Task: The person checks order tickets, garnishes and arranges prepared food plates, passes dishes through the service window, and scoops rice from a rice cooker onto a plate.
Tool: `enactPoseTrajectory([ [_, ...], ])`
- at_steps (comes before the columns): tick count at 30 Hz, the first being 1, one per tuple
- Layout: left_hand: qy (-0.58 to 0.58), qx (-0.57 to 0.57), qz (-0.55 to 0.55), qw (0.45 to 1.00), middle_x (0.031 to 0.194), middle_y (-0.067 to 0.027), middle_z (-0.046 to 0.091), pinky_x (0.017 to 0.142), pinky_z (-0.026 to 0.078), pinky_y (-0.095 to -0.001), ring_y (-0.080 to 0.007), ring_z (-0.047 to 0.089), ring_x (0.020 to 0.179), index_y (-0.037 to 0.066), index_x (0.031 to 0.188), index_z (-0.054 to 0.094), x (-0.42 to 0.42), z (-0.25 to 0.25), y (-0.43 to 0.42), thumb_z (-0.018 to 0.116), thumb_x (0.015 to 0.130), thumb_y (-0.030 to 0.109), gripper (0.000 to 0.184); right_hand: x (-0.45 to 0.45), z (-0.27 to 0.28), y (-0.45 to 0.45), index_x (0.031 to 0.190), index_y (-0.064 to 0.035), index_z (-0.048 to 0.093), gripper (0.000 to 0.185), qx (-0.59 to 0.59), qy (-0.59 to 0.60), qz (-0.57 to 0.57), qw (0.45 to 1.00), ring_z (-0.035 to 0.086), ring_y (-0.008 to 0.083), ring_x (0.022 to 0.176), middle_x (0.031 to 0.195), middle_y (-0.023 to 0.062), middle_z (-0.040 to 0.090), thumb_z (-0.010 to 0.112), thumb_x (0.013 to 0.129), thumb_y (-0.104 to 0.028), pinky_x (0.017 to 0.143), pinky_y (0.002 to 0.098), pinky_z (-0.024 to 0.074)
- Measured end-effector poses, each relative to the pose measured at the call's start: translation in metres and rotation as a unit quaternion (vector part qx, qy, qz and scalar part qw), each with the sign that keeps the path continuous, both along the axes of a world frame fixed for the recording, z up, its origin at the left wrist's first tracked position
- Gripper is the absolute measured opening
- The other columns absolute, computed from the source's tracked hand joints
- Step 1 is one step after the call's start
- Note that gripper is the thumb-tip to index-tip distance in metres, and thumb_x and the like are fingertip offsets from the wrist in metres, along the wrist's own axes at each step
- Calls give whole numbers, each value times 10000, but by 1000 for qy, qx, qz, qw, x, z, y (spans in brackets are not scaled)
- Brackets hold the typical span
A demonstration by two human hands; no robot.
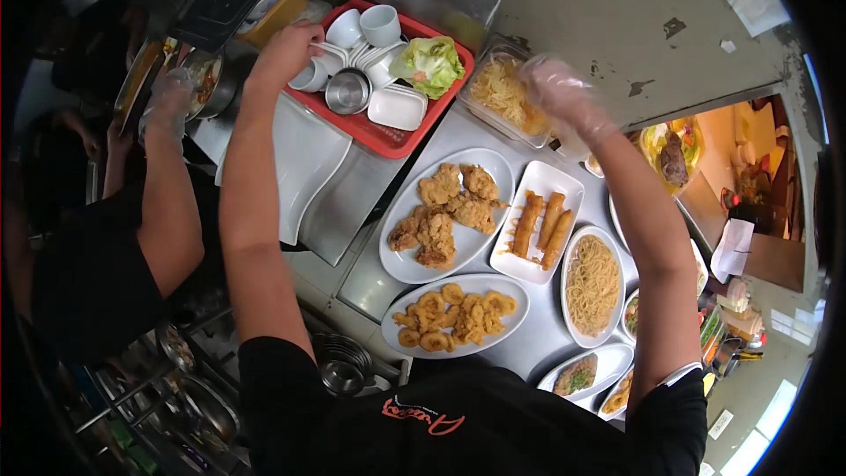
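My left hand [289, 51], bare, is at the left edge of a red tray [395, 143], its fingers bent together beside the white cups and spoons [330, 57]; what they grip is hidden. The tray also holds a metal bowl [348, 91], a white rectangular dish [397, 109] and lettuce [429, 66]. In a clear plastic glove, my right hand [564, 92] is over the right side of a clear container [502, 92] of pale shredded food. Its fingers are blurred under the glove, and whether they hold anything is unclear.
Plates of fried chicken [449, 211], fried rings [454, 317], rolls [539, 227] and noodles [593, 286] stand on the metal counter [366, 286]. A white wavy plate [295, 167] lies below the tray. At left, a co-worker's gloved hand [167, 106] is by a pan [216, 88].
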State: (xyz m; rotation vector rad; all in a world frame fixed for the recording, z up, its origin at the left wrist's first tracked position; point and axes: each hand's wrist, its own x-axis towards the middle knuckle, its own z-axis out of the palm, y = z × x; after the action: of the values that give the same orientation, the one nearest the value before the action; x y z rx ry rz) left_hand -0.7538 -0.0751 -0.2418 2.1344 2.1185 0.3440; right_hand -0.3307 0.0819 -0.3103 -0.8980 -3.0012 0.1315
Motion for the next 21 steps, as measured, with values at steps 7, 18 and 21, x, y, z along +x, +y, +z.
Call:
enactPoseTrajectory([
  [7, 64, 81, -32, 994, 1006, -151, 631, 821, 498, -458, -380, 611, 957, 43, 1016, 640, -15, -5, -8, 624, 864, 57, 153, 16, 58, -13, 1061, -81, 717, 255, -28, 51, -80, 995, 641, 381, 961, 982, 232, 680, 594, 845, -137, 883, 470, 516],
  [18, -199, 167, 139, 956, 908, -85, 669, 659, 508, -292, -131, 639, 781, 9, 1114, 609, 88, 39, -54, 624, 975, 155, 202, 13, 55, -5, 1248, -116, 673, 386, -88, 57, -91, 990, 670, 318, 971, 1043, 185, 698, 633, 907, -292, 905, 403, 526],
  [21, -415, 44, 134, 899, 943, -69, 671, 564, 512, -229, -93, 645, 792, -7, 1126, 616, 168, 36, -50, 607, 971, 111, 195, 25, 85, -13, 1182, -83, 706, 367, -108, 141, -110, 978, 680, 302, 944, 1042, 176, 708, 662, 861, -255, 884, 389, 531],
])
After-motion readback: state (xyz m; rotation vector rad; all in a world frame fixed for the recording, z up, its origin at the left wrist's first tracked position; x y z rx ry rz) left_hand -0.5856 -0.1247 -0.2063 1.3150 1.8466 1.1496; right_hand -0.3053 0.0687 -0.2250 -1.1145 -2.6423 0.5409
